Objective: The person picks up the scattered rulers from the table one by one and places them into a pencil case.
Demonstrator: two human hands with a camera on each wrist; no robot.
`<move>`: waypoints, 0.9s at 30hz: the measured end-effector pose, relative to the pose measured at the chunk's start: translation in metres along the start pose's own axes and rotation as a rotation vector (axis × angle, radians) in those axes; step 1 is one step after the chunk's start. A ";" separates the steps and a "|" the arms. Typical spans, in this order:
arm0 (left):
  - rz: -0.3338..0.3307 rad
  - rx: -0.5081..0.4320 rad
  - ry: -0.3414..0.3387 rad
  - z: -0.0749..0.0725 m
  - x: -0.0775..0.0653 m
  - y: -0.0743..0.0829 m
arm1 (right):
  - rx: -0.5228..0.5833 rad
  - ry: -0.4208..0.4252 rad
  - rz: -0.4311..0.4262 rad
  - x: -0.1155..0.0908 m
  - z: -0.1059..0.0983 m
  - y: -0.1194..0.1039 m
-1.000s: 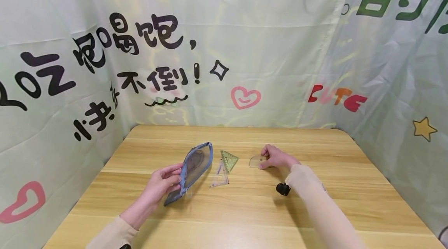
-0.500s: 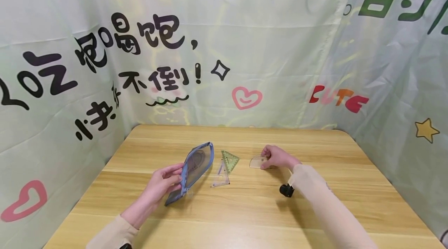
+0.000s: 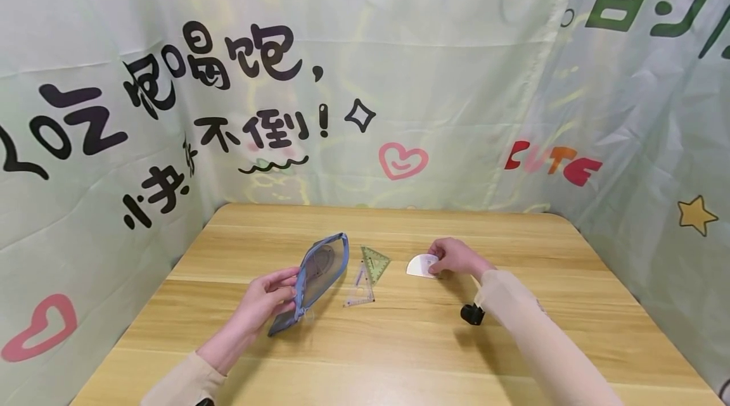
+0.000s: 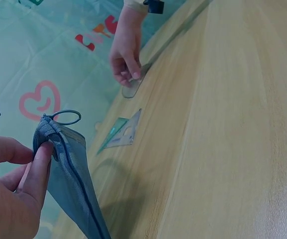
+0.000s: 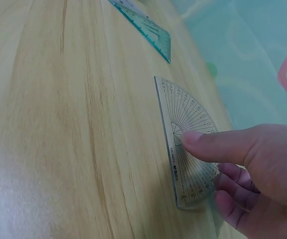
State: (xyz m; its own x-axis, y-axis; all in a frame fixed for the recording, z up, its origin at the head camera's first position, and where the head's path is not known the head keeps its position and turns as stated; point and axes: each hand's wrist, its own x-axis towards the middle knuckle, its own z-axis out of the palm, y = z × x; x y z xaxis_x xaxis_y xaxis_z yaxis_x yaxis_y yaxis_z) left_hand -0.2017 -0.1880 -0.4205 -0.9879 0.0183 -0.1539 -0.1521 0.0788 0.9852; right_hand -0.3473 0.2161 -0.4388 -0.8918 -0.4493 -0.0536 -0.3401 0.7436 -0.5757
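Note:
My left hand (image 3: 265, 301) pinches the edge of a blue zip pouch (image 3: 336, 273), holding it tilted over the table. A rounded dark outline shows on the pouch's see-through side; I cannot tell whether it is inside or printed. Farther right, my right hand (image 3: 456, 256) grips a clear half-round protractor (image 5: 188, 109) between thumb and fingers. In the right wrist view the thumb lies across its face, and the fingers are partly hidden behind it. Between the hands lie a green triangular set square (image 3: 376, 261) and a clear one with purple markings (image 3: 367, 297), partly overlapping.
The wooden table (image 3: 376, 355) reaches back to a printed cloth curtain (image 3: 445, 95) that encloses it behind and at both sides. A small black device (image 3: 472, 314) hangs at the right wrist.
The protractor has changed its tilt and now looks bright white where it was see-through before. My right hand has shifted slightly right. The left hand and the pouch hold nearly still.

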 end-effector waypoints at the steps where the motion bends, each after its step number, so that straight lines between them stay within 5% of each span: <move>1: 0.002 0.002 -0.005 0.000 0.000 0.000 | -0.002 0.002 -0.005 0.000 0.000 0.000; 27: -0.007 -0.027 -0.011 0.000 -0.001 -0.001 | -0.032 -0.004 0.008 -0.007 -0.003 0.003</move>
State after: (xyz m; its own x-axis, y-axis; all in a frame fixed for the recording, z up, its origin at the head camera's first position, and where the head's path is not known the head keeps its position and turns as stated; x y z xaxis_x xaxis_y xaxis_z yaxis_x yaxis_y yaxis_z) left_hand -0.2007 -0.1878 -0.4217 -0.9864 0.0284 -0.1619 -0.1603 0.0517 0.9857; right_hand -0.3428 0.2229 -0.4373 -0.8933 -0.4453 -0.0610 -0.3425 0.7623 -0.5492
